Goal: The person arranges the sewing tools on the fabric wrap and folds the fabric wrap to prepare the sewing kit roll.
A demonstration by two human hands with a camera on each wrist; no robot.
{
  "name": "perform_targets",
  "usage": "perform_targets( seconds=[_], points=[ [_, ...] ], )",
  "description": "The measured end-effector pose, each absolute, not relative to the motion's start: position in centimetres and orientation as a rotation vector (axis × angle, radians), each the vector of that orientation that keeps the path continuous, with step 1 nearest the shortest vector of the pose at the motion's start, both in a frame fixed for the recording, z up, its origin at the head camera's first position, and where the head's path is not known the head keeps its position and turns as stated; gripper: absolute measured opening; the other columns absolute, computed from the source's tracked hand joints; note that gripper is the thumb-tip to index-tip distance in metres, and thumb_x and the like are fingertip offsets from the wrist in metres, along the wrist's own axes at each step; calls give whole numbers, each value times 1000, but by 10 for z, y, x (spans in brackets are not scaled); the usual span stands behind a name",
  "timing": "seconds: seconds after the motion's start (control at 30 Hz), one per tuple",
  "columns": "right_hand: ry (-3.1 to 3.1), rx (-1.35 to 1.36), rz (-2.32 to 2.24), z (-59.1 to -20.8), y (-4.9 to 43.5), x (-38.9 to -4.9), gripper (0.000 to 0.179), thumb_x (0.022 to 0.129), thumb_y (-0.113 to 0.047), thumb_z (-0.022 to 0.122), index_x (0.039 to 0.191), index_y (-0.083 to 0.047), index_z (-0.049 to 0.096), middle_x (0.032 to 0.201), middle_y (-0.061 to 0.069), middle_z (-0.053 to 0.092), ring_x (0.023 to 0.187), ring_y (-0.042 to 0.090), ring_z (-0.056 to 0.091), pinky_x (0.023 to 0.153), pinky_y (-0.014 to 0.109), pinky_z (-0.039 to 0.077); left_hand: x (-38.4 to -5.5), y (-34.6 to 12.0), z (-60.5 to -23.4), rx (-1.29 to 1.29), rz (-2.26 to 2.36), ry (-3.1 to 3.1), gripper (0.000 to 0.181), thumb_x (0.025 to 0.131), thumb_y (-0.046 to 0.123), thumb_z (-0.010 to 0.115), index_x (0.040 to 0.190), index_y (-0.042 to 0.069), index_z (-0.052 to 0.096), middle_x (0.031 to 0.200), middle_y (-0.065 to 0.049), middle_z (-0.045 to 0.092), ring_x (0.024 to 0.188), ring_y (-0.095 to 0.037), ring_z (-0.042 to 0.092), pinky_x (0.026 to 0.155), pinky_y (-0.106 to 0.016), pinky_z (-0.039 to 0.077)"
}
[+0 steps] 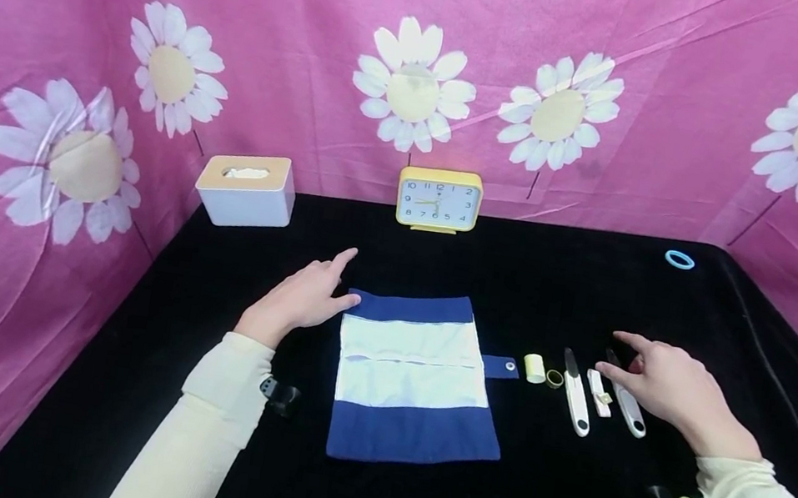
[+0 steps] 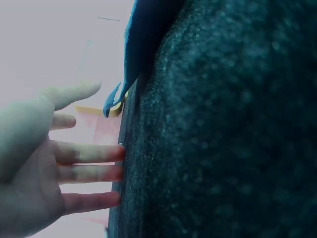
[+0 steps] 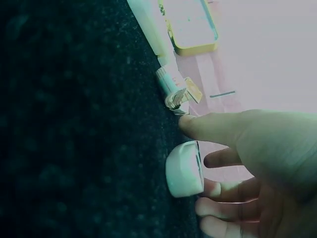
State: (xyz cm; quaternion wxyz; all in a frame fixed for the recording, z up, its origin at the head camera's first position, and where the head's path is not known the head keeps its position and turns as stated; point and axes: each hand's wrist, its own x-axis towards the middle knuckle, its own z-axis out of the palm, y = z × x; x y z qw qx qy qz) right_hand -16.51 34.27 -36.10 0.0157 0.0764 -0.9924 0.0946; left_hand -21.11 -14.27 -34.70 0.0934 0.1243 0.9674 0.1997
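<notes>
A navy and white cloth pouch (image 1: 419, 382) lies spread flat, its snap strap (image 1: 502, 368) pointing right. My left hand (image 1: 302, 297) is at its top left corner, thumb tip by the navy edge and fingers extended. To the right, my right hand (image 1: 679, 391) hovers over a white-handled tool (image 1: 631, 412) with a dark tip, its thumb and fingers apart. In the right wrist view the rounded white handle end (image 3: 184, 171) shows close to the fingertips. Beside it are a small white tool (image 1: 599, 393) and another white-handled, dark-tipped tool (image 1: 577, 403).
A pale yellow roll (image 1: 534, 369) and a small olive ring (image 1: 553, 379) lie between the strap and the tools. Along the back stand a tissue box (image 1: 251, 204) and a yellow clock (image 1: 439, 200). A blue ring (image 1: 679, 260) lies far right on the black cloth.
</notes>
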Motion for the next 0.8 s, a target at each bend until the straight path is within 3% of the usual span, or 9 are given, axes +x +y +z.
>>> perform_targets(
  seconds=[0.37,0.6,0.8],
  points=[
    [-3090,258,364,-364,345,-164,61,92,-50,68,131,-3,62,76,-8,69,71,15,62,58,46,48,-208,-141,-344,388,574,2876,78,101,41,58,162,17,15,144,-20,54,137,-34,46,111,-54,41],
    [-3080,301,397,-365,345,-164,55,92,-46,69,127,-3,66,76,-6,71,73,16,64,60,46,49,-206,-141,-345,420,466,2883,59,101,42,57,154,18,43,153,-19,45,141,-34,41,113,-56,38],
    [-3067,318,402,-366,345,-163,55,92,-44,70,127,-2,66,75,-7,70,71,13,61,61,44,49,-207,-142,-347,465,431,2905,49,99,40,62,142,18,59,135,-15,55,126,-30,48,104,-51,46]
  ],
)
